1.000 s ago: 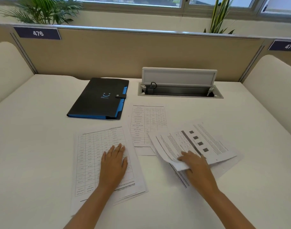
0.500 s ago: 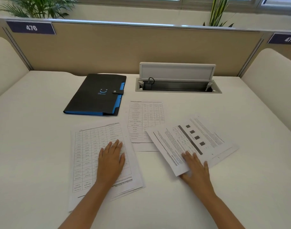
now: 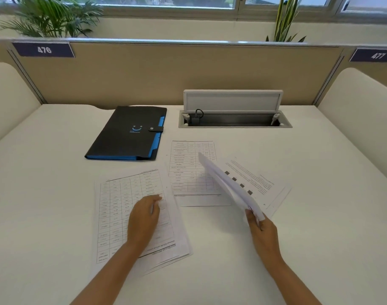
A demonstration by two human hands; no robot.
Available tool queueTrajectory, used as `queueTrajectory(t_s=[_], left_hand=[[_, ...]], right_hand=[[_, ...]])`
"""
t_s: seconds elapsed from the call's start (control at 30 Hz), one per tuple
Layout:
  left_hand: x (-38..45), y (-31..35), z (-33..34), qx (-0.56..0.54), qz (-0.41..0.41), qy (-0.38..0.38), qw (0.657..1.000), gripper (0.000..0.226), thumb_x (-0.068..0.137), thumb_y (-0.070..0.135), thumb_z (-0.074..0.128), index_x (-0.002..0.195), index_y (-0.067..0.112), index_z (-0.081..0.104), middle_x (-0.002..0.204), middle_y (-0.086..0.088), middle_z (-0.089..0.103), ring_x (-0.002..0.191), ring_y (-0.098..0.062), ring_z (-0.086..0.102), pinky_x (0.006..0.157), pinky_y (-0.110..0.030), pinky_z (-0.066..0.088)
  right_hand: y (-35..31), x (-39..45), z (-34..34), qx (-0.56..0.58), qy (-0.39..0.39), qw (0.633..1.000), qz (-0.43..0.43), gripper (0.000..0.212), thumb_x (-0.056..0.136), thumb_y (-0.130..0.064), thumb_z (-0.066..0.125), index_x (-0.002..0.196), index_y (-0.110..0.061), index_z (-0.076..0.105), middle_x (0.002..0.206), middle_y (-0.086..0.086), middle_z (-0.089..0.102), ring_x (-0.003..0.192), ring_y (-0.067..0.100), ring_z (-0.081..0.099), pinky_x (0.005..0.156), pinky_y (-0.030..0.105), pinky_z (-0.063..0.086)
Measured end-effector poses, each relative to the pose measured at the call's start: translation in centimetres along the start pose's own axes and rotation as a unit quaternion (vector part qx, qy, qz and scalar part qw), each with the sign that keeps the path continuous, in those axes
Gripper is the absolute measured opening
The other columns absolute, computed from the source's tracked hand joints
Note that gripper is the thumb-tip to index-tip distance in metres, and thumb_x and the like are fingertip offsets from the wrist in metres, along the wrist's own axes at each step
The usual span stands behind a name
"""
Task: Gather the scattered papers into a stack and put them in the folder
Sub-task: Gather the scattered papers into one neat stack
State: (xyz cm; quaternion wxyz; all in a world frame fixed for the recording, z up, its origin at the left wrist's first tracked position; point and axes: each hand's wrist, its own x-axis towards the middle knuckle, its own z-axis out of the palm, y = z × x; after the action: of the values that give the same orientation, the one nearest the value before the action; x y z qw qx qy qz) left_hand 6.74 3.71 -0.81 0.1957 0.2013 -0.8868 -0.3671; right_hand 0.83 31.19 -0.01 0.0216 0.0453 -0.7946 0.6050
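A black folder [image 3: 126,134] with blue edging lies shut at the back left of the white desk. In front of it sits a small stack of table-printed papers [image 3: 115,216], and my left hand [image 3: 144,219] rests on that stack with fingers curled at a sheet's edge. A single table sheet [image 3: 188,172] lies flat in the middle. My right hand [image 3: 261,227] pinches the near corner of a lifted sheet [image 3: 227,183], which stands tilted on edge above another printed sheet [image 3: 258,181] lying flat on the desk.
An open cable tray [image 3: 234,122] with a raised lid and a plugged cable sits at the back centre. A beige partition [image 3: 188,73] closes the far side, with cream side panels left and right. Plants stand behind the partition.
My right hand has lifted one sheet off the right-hand pile, tipping it up on edge. My left hand's fingers have curled on the left stack. The other papers have not moved.
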Motion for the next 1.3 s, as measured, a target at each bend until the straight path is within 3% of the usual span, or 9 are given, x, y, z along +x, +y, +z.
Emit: queueTrajectory(t_s=[0.1,0.17,0.3,0.47,0.67,0.83,1.03,1.17,1.3], left_hand=[[1.0,3.5,-0.6,-0.139,-0.021,0.02,0.99,0.02,0.093,0.014,0.045,0.1,0.02,0.062,0.1,0.0,0.067,0.083,-0.013,0.067,0.066,-0.014,0.052],[1.8,5.7,-0.2,-0.25,-0.116,-0.038,0.961,0.019,0.095,0.026,0.042,0.101,0.022,0.06,0.096,0.0,0.068,0.08,-0.015,0.068,0.058,-0.016,0.055],[1.9,7.5,1.3,-0.323,-0.296,-0.177,0.881,0.032,0.09,0.041,0.046,0.104,0.015,0.058,0.093,-0.004,0.068,0.08,-0.024,0.069,0.06,-0.032,0.058],[0.0,6.7,3.1,-0.341,-0.346,-0.186,0.854,0.027,0.089,0.013,0.055,0.114,0.002,0.056,0.103,-0.02,0.067,0.082,-0.03,0.067,0.059,-0.037,0.06],[-0.4,6.3,4.0,-0.344,-0.368,-0.11,0.857,0.019,0.086,0.009,0.059,0.103,0.001,0.057,0.098,-0.022,0.066,0.085,-0.037,0.066,0.075,-0.055,0.055],[-0.4,6.1,3.6,-0.402,-0.359,-0.038,0.842,0.001,0.086,0.013,0.06,0.086,0.014,0.06,0.08,-0.006,0.068,0.075,-0.022,0.066,0.05,-0.029,0.057],[-0.6,6.0,3.0,-0.458,-0.351,-0.018,0.817,0.012,0.088,0.013,0.056,0.1,0.015,0.058,0.089,-0.005,0.067,0.082,-0.02,0.064,0.052,-0.026,0.057],[-1.1,5.9,3.4,-0.465,-0.341,-0.024,0.816,0.015,0.088,0.013,0.056,0.102,0.017,0.057,0.09,-0.003,0.067,0.082,-0.02,0.065,0.05,-0.024,0.057],[-1.9,5.7,4.0,-0.459,-0.348,-0.039,0.817,0.018,0.088,0.013,0.057,0.106,0.016,0.057,0.093,-0.005,0.068,0.083,-0.021,0.066,0.051,-0.026,0.058]], right_hand=[[-0.6,0.1,0.2,0.005,-0.028,0.999,-0.027,0.021,0.09,-0.023,0.057,0.074,-0.037,0.06,0.043,-0.018,0.046,0.043,-0.001,0.039,0.044,0.007,0.031],[-0.8,0.1,0.5,0.001,-0.083,0.996,-0.024,0.028,0.086,-0.015,0.063,0.086,-0.043,0.065,0.067,-0.028,0.066,0.066,-0.011,0.059,0.061,0.001,0.04],[-0.5,-0.4,0.6,0.006,-0.156,0.988,-0.007,0.026,0.081,-0.025,0.067,0.094,-0.047,0.067,0.103,-0.033,0.065,0.106,-0.015,0.054,0.086,0.002,0.04],[0.8,-0.2,0.0,0.062,-0.063,0.995,0.047,0.02,0.09,-0.022,0.054,0.095,-0.033,0.071,0.101,-0.018,0.071,0.102,-0.005,0.06,0.09,0.009,0.045],[1.0,-0.2,0.3,0.089,-0.022,0.995,0.048,0.016,0.088,-0.021,0.059,0.096,-0.029,0.071,0.096,-0.021,0.072,0.098,-0.006,0.062,0.081,0.001,0.043],[1.0,-0.1,0.2,0.12,0.133,0.984,0.028,0.027,0.08,-0.026,0.065,0.106,-0.028,0.057,0.111,-0.005,0.06,0.099,-0.009,0.055,0.082,0.006,0.046],[0.6,1.4,0.2,0.162,0.028,0.977,0.134,0.018,0.084,-0.029,0.063,0.1,-0.033,0.059,0.107,-0.003,0.065,0.086,0.004,0.066,0.075,0.017,0.05],[-0.3,2.6,0.5,0.297,-0.064,0.921,0.245,0.029,0.083,-0.035,0.062,0.103,-0.016,0.069,0.097,0.003,0.075,0.084,0.013,0.069,0.08,0.028,0.052],[-0.5,3.1,0.9,0.283,-0.047,0.918,0.274,0.016,0.083,-0.021,0.065,0.093,-0.01,0.071,0.094,0.006,0.075,0.082,0.017,0.071,0.064,0.022,0.057]])
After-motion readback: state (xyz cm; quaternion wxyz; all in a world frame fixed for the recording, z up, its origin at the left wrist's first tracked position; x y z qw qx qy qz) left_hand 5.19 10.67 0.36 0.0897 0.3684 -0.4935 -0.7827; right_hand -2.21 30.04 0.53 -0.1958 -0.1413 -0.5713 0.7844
